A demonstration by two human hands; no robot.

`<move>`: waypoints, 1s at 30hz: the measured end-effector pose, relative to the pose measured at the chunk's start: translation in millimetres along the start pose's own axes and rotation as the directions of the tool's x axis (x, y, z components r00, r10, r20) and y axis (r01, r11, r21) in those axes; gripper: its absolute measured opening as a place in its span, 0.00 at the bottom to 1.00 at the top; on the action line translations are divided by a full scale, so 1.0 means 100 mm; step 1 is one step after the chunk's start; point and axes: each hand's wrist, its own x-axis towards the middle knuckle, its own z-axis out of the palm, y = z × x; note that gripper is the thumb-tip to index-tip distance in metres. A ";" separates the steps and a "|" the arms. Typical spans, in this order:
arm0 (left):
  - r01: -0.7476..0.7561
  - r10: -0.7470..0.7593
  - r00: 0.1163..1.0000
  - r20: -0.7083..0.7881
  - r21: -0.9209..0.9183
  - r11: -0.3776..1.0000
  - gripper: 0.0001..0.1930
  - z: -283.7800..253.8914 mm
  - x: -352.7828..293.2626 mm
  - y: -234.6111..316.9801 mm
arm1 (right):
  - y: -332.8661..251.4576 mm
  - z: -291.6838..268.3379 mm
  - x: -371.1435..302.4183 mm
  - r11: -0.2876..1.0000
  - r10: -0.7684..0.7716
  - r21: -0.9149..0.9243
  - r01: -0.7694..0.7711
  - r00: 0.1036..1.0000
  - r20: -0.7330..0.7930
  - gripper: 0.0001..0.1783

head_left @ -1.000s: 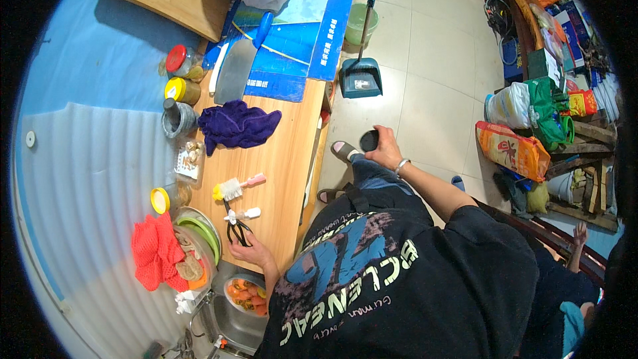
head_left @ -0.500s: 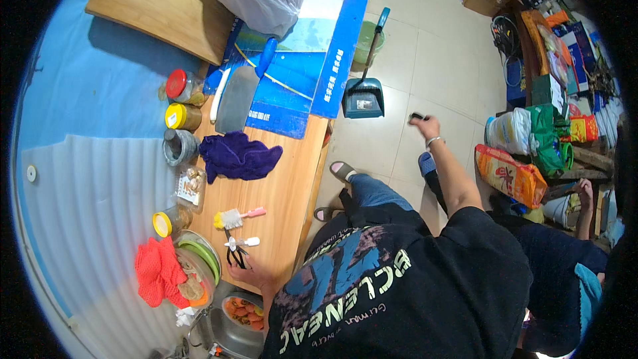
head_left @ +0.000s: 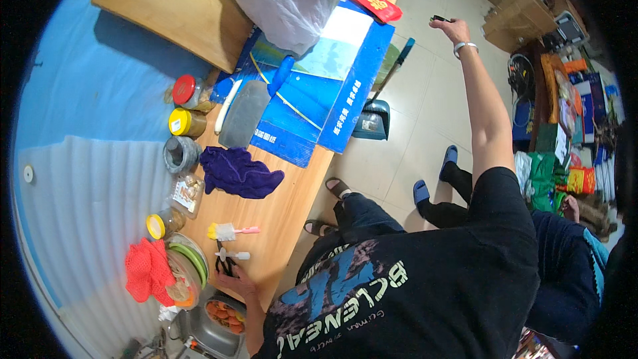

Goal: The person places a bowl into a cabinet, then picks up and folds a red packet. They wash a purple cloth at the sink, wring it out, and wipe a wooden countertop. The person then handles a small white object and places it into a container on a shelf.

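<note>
Purple cloth (head_left: 242, 174), one, on table (head_left: 282, 216). Scissors (head_left: 222, 265) — below the cloth, left hand (head_left: 237, 282) at their black handles, grip impossible to tell. Right hand (head_left: 454, 29) — far above and right of the cloth, closed on a small black object (head_left: 438, 19).

Right hand (head_left: 456, 30) holding black object (head_left: 438, 19), left hand (head_left: 238, 284) at scissors (head_left: 226, 266), purple cloth (head_left: 240, 173)

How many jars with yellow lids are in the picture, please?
2: the upper jar beside the red-lidded jar, the lower jar near the red cloth. Others may be hidden.
</note>
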 end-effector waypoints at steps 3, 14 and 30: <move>0.078 -0.076 0.997 0.019 -0.121 0.990 0.38 -0.05 0.04 0.17 | -0.18 0.26 0.24 0.991 -0.070 -0.125 0.048 0.982 -0.177 0.52; 0.143 -0.129 0.979 0.156 -0.076 0.987 0.37 -0.05 0.04 0.12 | 0.45 0.90 -0.18 0.977 -0.048 0.176 0.117 0.933 -0.356 0.39; 0.193 -0.191 0.981 0.024 -0.101 0.976 0.28 0.05 0.06 0.10 | 1.19 2.39 -3.96 0.843 -0.456 0.517 0.148 0.707 0.541 0.07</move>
